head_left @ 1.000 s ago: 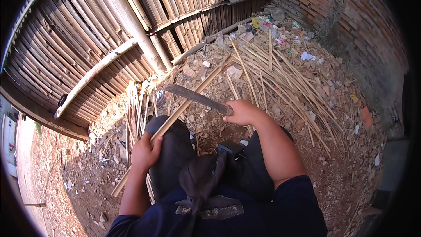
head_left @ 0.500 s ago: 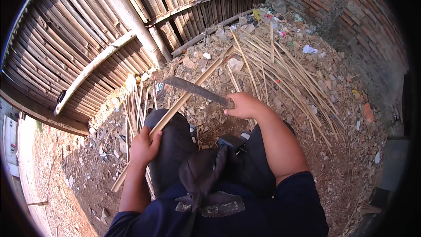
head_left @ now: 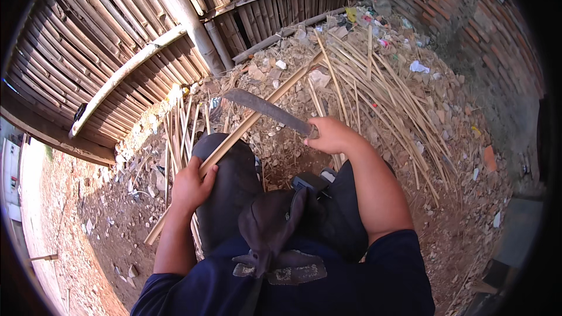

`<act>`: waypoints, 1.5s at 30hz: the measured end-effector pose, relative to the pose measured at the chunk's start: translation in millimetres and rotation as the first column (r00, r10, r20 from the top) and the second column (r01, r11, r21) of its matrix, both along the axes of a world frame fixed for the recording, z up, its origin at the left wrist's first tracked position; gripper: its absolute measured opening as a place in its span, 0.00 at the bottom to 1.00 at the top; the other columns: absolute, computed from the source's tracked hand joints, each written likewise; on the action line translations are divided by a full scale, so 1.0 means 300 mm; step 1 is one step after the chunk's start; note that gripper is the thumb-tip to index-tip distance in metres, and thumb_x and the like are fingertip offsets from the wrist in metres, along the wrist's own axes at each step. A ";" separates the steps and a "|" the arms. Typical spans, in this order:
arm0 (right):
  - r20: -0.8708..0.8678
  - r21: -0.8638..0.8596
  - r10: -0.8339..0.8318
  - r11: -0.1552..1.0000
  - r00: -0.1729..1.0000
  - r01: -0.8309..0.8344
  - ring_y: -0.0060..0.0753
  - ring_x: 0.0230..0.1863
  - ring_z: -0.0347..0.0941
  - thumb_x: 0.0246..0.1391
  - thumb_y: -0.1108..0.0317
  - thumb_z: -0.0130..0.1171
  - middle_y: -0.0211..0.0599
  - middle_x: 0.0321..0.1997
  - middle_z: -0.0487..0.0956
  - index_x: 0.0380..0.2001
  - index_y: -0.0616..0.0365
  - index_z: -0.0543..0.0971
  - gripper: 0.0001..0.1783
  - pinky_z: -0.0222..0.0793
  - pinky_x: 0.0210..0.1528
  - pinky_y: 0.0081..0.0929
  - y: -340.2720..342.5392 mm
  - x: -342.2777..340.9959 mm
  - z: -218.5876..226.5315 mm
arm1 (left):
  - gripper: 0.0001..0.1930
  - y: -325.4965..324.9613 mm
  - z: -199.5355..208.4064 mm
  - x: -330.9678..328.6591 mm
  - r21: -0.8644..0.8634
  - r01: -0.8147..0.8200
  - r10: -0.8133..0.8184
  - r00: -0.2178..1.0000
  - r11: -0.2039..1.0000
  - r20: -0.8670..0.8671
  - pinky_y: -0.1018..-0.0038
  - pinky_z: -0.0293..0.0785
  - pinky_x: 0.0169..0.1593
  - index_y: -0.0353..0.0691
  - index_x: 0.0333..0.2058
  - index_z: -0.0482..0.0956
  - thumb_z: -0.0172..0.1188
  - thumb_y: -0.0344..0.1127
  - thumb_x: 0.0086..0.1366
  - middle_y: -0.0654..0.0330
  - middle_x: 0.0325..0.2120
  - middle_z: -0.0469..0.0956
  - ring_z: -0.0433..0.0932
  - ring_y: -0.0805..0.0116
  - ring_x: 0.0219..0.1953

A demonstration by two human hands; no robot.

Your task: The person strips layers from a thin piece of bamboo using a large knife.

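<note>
My left hand (head_left: 192,186) is closed around a long split bamboo strip (head_left: 234,136), which slants from beside my left forearm up and away to the right. In my right hand (head_left: 329,136) is the handle of a machete (head_left: 269,110), gripped in closed fingers. Its broad dark blade points to the left and crosses over the strip. Whether the edge touches the bamboo I cannot tell. The strip passes over my left knee. My palm and fingers hide part of the machete's handle.
Many thin bamboo strips (head_left: 383,105) lie in a pile at the far right, and a smaller bundle (head_left: 180,129) rests beyond my left hand. Stones and litter cover the ground. A bamboo wall (head_left: 105,29) stands left, a brick wall (head_left: 468,17) right. A small black box (head_left: 311,183) sits between my knees.
The view has shifted slightly. The machete's blade has turned a little, showing more of its flat side. Both hands keep their holds.
</note>
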State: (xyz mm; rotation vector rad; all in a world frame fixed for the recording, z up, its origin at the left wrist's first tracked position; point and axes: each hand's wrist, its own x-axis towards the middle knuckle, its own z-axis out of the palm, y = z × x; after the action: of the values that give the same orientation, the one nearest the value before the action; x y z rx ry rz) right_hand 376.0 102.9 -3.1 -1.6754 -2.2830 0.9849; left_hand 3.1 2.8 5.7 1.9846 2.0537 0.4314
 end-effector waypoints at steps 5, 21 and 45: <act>-0.016 -0.022 -0.020 1.000 1.000 0.020 0.56 0.48 0.82 0.53 0.55 0.72 0.56 0.42 0.85 0.55 0.61 0.80 0.30 0.75 0.51 0.43 -0.010 -0.011 0.028 | 0.21 -0.007 -0.006 0.001 0.023 -0.002 0.003 1.000 1.000 -0.004 0.48 0.77 0.38 0.36 0.40 0.76 0.63 0.52 0.68 0.39 0.26 0.81 0.82 0.36 0.33; 0.035 -0.048 0.016 0.999 0.999 -0.014 0.54 0.48 0.82 0.50 0.54 0.72 0.55 0.44 0.84 0.50 0.59 0.82 0.28 0.76 0.51 0.44 0.022 0.042 0.042 | 0.22 -0.015 0.002 -0.001 -0.033 -0.036 0.035 0.999 0.999 -0.026 0.45 0.76 0.41 0.36 0.42 0.74 0.62 0.53 0.69 0.38 0.28 0.82 0.82 0.34 0.36; 0.083 0.055 -0.056 0.997 0.995 0.051 0.57 0.49 0.81 0.51 0.56 0.69 0.53 0.45 0.85 0.48 0.58 0.83 0.24 0.76 0.53 0.46 -0.009 0.014 0.006 | 0.23 -0.011 0.024 0.001 -0.095 -0.029 0.023 0.998 0.995 -0.066 0.45 0.77 0.42 0.38 0.39 0.73 0.60 0.57 0.69 0.38 0.30 0.82 0.83 0.35 0.36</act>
State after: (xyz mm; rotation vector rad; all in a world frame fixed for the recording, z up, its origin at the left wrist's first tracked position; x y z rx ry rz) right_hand 380.2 100.3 -1.4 -1.7793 -2.2813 0.8506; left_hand 3.4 -0.7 12.9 1.9430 2.0993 0.2713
